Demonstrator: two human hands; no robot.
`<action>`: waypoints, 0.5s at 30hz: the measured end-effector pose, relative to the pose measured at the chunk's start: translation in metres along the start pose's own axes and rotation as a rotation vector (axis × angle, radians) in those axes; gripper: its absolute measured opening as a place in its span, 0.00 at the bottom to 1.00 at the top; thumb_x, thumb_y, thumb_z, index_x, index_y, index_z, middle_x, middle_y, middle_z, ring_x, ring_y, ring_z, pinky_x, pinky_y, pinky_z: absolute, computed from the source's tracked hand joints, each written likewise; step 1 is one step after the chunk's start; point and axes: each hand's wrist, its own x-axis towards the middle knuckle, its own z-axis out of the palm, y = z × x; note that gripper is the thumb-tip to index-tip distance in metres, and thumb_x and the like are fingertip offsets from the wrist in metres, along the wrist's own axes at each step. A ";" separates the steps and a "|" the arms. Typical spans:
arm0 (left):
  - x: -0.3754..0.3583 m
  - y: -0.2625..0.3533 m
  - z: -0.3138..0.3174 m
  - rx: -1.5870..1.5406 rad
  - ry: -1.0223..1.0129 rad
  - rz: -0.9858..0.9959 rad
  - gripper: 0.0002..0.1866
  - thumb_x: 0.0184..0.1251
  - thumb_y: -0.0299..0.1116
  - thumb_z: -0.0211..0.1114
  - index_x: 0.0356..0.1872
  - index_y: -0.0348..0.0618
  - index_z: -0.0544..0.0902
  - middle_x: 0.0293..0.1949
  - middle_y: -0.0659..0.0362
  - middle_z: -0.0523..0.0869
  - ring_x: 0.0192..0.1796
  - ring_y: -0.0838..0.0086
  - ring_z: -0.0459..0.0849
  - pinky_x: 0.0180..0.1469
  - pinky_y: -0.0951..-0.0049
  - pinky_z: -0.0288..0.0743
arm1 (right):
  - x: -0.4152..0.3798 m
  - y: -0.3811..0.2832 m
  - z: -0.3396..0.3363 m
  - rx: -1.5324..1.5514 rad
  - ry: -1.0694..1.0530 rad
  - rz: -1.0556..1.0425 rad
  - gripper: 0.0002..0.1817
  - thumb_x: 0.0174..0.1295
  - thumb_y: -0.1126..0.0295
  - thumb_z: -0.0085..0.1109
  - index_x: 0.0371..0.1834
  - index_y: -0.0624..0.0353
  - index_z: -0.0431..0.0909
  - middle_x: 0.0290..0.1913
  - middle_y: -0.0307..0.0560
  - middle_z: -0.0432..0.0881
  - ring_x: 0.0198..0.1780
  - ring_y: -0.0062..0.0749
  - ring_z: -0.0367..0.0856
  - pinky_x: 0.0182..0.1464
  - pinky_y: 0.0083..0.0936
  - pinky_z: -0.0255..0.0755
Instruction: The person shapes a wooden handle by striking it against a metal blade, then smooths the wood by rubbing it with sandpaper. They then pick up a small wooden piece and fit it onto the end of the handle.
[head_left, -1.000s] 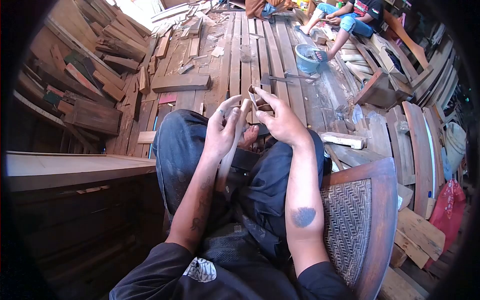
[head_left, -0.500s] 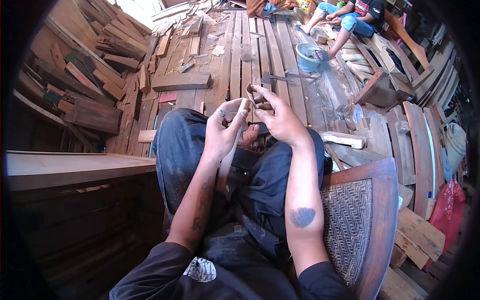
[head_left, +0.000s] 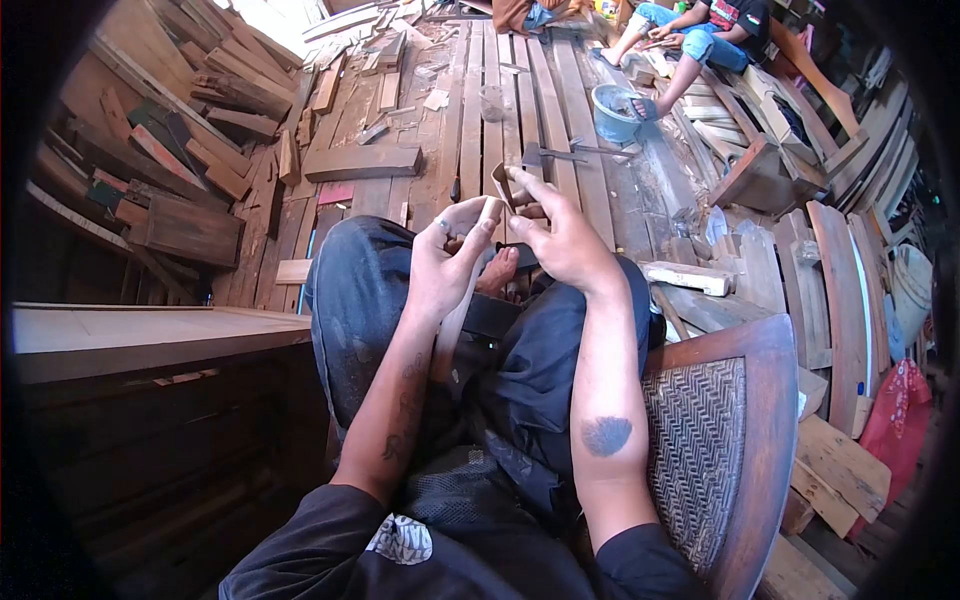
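Note:
My left hand point(head_left: 447, 256) is closed around the upper end of a pale wooden strip point(head_left: 456, 325), which slants down between my knees. Its lower part runs behind my left forearm. A folded brown piece of sandpaper point(head_left: 501, 184) is pinched in the fingers of my right hand point(head_left: 565, 238), right at the strip's top end. Both hands meet above my lap, fingertips close together. Below them a bare foot point(head_left: 497, 270) shows between my dark trouser legs.
A chair part with woven panel point(head_left: 697, 440) leans at my right side. On my left is a pale board point(head_left: 160, 335). A thick wooden block point(head_left: 363, 163) lies ahead on the slatted floor. Farther off, a person point(head_left: 725, 30) sits near a blue bucket point(head_left: 615, 115).
My right hand's fingers and the sandpaper have shifted slightly at the strip's top end. My left hand and the strip stay nearly in place.

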 end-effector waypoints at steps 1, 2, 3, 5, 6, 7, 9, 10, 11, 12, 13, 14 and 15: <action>0.000 0.001 0.001 0.000 0.002 0.010 0.19 0.83 0.34 0.70 0.67 0.35 0.85 0.49 0.59 0.93 0.48 0.81 0.88 0.50 0.77 0.83 | 0.000 0.000 0.000 -0.047 0.000 0.036 0.33 0.76 0.75 0.61 0.84 0.59 0.68 0.60 0.51 0.84 0.61 0.33 0.84 0.67 0.33 0.78; 0.000 0.002 0.001 0.001 0.006 0.019 0.19 0.83 0.34 0.70 0.67 0.35 0.85 0.49 0.59 0.93 0.48 0.81 0.88 0.50 0.77 0.83 | -0.001 -0.001 -0.002 -0.027 -0.012 -0.011 0.33 0.76 0.76 0.61 0.84 0.59 0.67 0.61 0.52 0.84 0.61 0.35 0.84 0.66 0.33 0.79; -0.001 0.003 0.001 0.003 0.012 0.027 0.19 0.83 0.34 0.70 0.67 0.35 0.85 0.50 0.59 0.93 0.49 0.81 0.88 0.51 0.77 0.83 | -0.002 -0.008 -0.002 0.016 -0.005 -0.031 0.33 0.76 0.76 0.61 0.84 0.59 0.67 0.60 0.52 0.84 0.61 0.35 0.84 0.65 0.33 0.79; 0.000 0.000 -0.001 0.030 0.014 0.040 0.19 0.83 0.34 0.70 0.66 0.35 0.85 0.50 0.58 0.93 0.49 0.81 0.89 0.51 0.76 0.84 | -0.004 -0.016 0.000 0.107 0.004 -0.068 0.33 0.76 0.76 0.61 0.84 0.59 0.67 0.60 0.52 0.84 0.61 0.35 0.84 0.64 0.33 0.80; 0.001 -0.001 -0.001 0.042 0.012 0.045 0.19 0.83 0.34 0.70 0.66 0.35 0.85 0.50 0.58 0.93 0.50 0.80 0.89 0.52 0.76 0.84 | -0.003 -0.011 0.001 0.046 -0.004 -0.026 0.33 0.77 0.76 0.60 0.85 0.59 0.67 0.60 0.52 0.84 0.61 0.35 0.84 0.64 0.33 0.80; 0.000 -0.001 -0.001 0.041 0.010 0.035 0.19 0.83 0.34 0.70 0.66 0.35 0.85 0.50 0.58 0.93 0.50 0.80 0.89 0.52 0.76 0.84 | -0.002 -0.002 0.000 -0.017 -0.009 0.016 0.33 0.77 0.76 0.60 0.85 0.59 0.67 0.60 0.51 0.84 0.61 0.35 0.84 0.64 0.33 0.80; 0.000 0.001 -0.001 0.037 0.005 0.017 0.19 0.83 0.34 0.70 0.66 0.35 0.85 0.51 0.58 0.93 0.50 0.81 0.89 0.52 0.76 0.84 | -0.001 -0.001 -0.002 -0.033 -0.010 0.011 0.33 0.77 0.76 0.60 0.85 0.59 0.67 0.60 0.51 0.84 0.61 0.35 0.84 0.64 0.33 0.80; 0.000 0.001 -0.001 0.027 -0.001 0.010 0.19 0.83 0.34 0.70 0.66 0.35 0.85 0.50 0.58 0.93 0.50 0.81 0.89 0.52 0.76 0.84 | -0.003 -0.006 -0.002 0.017 -0.010 -0.036 0.33 0.77 0.77 0.60 0.85 0.59 0.67 0.60 0.52 0.84 0.61 0.35 0.85 0.64 0.33 0.80; 0.000 0.000 -0.001 0.018 -0.005 0.004 0.19 0.83 0.34 0.70 0.66 0.35 0.86 0.50 0.58 0.93 0.50 0.81 0.89 0.52 0.76 0.84 | -0.004 -0.012 -0.002 0.068 -0.011 -0.084 0.33 0.77 0.77 0.60 0.85 0.59 0.67 0.60 0.52 0.84 0.61 0.35 0.85 0.65 0.33 0.80; -0.001 0.000 -0.002 0.009 -0.007 -0.005 0.19 0.83 0.34 0.70 0.66 0.35 0.86 0.50 0.57 0.93 0.50 0.81 0.89 0.52 0.76 0.84 | -0.006 -0.023 0.001 0.155 -0.003 -0.055 0.33 0.76 0.78 0.60 0.84 0.60 0.68 0.60 0.53 0.84 0.60 0.35 0.85 0.65 0.34 0.80; -0.002 0.000 -0.003 0.015 -0.001 -0.003 0.19 0.83 0.35 0.70 0.66 0.35 0.86 0.50 0.57 0.93 0.50 0.81 0.89 0.52 0.76 0.84 | -0.005 -0.017 0.001 0.093 -0.006 -0.043 0.33 0.76 0.78 0.60 0.84 0.60 0.68 0.60 0.52 0.84 0.60 0.35 0.85 0.65 0.34 0.80; -0.001 0.000 -0.003 0.019 0.001 -0.001 0.19 0.83 0.35 0.70 0.66 0.35 0.86 0.50 0.57 0.93 0.50 0.81 0.89 0.52 0.76 0.84 | -0.003 -0.007 0.000 0.030 -0.004 -0.032 0.33 0.76 0.78 0.60 0.84 0.60 0.68 0.60 0.52 0.84 0.60 0.35 0.85 0.66 0.34 0.80; 0.000 0.000 -0.001 0.021 0.001 0.005 0.19 0.83 0.35 0.70 0.66 0.35 0.86 0.50 0.57 0.93 0.50 0.81 0.89 0.52 0.76 0.84 | -0.002 -0.006 -0.001 -0.037 0.000 -0.022 0.32 0.76 0.78 0.60 0.84 0.60 0.68 0.60 0.51 0.84 0.60 0.35 0.85 0.66 0.34 0.80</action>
